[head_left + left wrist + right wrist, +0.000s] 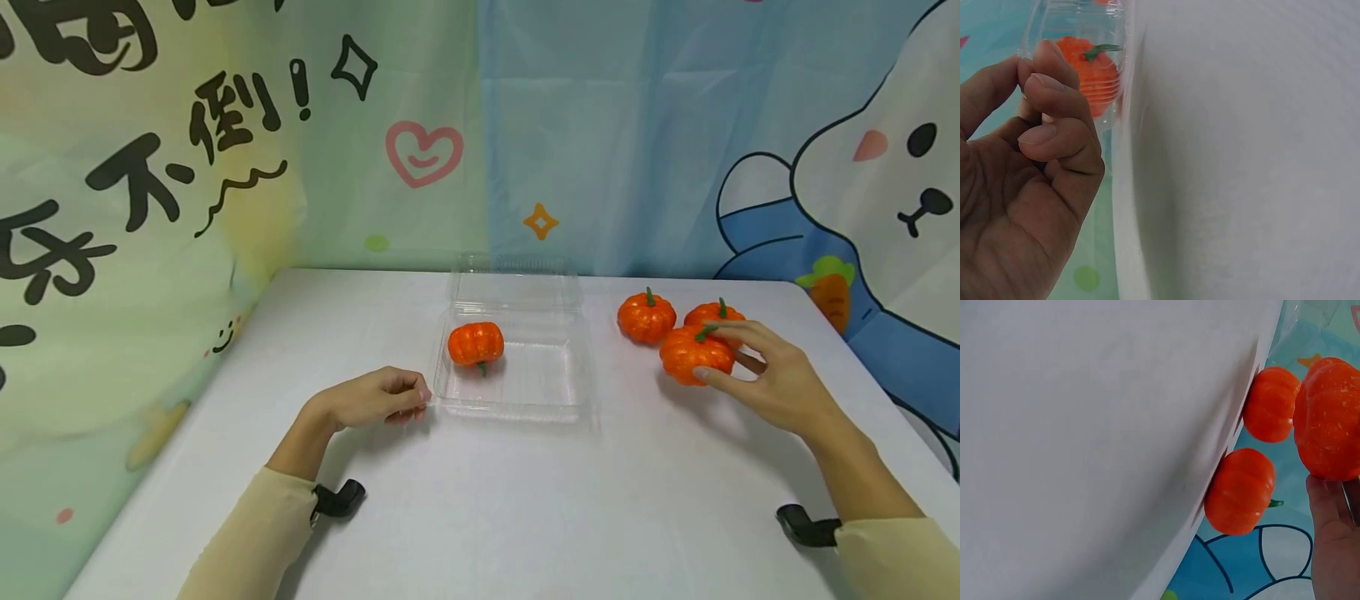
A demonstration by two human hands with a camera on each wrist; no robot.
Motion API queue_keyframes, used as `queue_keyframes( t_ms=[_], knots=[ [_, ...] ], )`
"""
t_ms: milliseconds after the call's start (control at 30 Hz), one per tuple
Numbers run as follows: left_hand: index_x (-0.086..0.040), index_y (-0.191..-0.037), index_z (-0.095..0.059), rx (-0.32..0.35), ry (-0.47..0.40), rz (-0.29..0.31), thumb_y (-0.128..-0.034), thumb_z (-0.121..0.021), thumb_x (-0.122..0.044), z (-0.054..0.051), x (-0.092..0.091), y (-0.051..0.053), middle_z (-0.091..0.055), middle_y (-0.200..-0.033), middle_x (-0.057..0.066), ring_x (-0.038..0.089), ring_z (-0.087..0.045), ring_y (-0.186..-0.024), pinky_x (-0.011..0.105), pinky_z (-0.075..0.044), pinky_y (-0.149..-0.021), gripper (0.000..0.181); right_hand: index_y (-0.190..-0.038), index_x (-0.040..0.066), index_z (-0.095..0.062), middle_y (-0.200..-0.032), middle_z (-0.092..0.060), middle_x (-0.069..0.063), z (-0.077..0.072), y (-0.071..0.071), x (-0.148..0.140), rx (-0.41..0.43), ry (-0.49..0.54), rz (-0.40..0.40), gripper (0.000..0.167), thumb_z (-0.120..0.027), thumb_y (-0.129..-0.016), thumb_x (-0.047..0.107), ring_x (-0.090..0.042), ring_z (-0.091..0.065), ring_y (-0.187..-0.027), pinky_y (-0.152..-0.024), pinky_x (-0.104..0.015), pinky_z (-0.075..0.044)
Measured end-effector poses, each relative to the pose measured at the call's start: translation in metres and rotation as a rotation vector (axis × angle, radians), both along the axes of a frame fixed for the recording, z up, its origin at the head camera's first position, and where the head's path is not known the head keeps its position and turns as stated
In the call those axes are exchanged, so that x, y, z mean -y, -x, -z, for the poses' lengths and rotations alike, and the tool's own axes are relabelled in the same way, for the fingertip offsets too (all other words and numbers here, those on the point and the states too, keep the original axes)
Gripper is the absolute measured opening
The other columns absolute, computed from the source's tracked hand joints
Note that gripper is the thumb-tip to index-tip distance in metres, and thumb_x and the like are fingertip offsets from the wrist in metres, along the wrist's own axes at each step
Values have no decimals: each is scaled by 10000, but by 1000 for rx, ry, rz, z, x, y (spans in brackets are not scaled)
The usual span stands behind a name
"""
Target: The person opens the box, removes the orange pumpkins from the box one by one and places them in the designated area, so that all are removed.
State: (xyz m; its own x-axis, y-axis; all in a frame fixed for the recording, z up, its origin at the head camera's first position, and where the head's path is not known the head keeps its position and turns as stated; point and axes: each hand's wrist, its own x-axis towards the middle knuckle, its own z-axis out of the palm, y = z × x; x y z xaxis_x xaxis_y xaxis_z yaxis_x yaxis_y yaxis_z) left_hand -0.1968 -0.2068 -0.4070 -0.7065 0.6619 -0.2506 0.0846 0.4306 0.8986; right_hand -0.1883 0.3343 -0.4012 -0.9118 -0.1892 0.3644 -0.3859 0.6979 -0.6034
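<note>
A clear plastic clamshell box (543,367) lies on the white table with its lid folded back. Inside, on its left side, a small orange pumpkin (476,343) rests tipped over, its green stem toward me. My left hand (381,398) is at the box's front left corner; in the left wrist view its thumb and index finger (988,94) pinch the rim. On the right, my right hand (776,379) grips another pumpkin (693,358) between thumb and fingers. The right wrist view shows this held pumpkin (1330,419) raised off the table.
Two more pumpkins, one at the back (646,317) and one partly hidden behind my right hand (712,313), sit on the table's right side. A printed curtain (585,142) hangs behind the table. Black wrist mounts (341,500) stick out from both sleeves.
</note>
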Motion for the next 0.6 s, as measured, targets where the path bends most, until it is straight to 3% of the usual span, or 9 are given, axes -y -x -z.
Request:
queue_keyframes(
  t_ms=[200, 333, 433, 600],
  knots=[
    [24, -978, -616, -8, 0, 5, -1084, -509, -186, 2, 0, 1, -593, -871, 200, 162, -434, -651, 230, -380, -624, 258, -1317, -5, -625, -1322, -557, -165, 2, -1, -13, 21, -27, 29, 560, -871, -835, 141, 184, -361, -1132, -844, 35, -332],
    [16, -977, -618, -4, -1, 4, -1083, -511, -187, 2, 0, 1, -598, -868, 178, 154, -435, -649, 227, -380, -623, 252, -1345, -45, -588, -1328, -542, -244, 4, -3, -23, 64, -66, 45, 599, -850, -866, 202, -157, -498, -1216, -814, 44, -335],
    [11, -978, -618, -2, 0, 3, -1083, -513, -184, 2, 0, 1, -602, -871, 168, 149, -437, -651, 224, -380, -621, 246, -1350, -54, -579, -1336, -530, -278, 5, -4, -29, 99, -86, 55, 608, -841, -877, 224, -425, -467, -1180, -790, 54, -327],
    [11, -980, -618, 2, -3, 2, -1084, -511, -180, 3, 0, 2, -602, -877, 174, 154, -438, -654, 227, -381, -616, 242, -1346, -55, -569, -1353, -523, -275, 5, -6, -36, 137, -114, 74, 604, -823, -895, 257, -471, -468, -1202, -761, 67, -314]
  ],
)
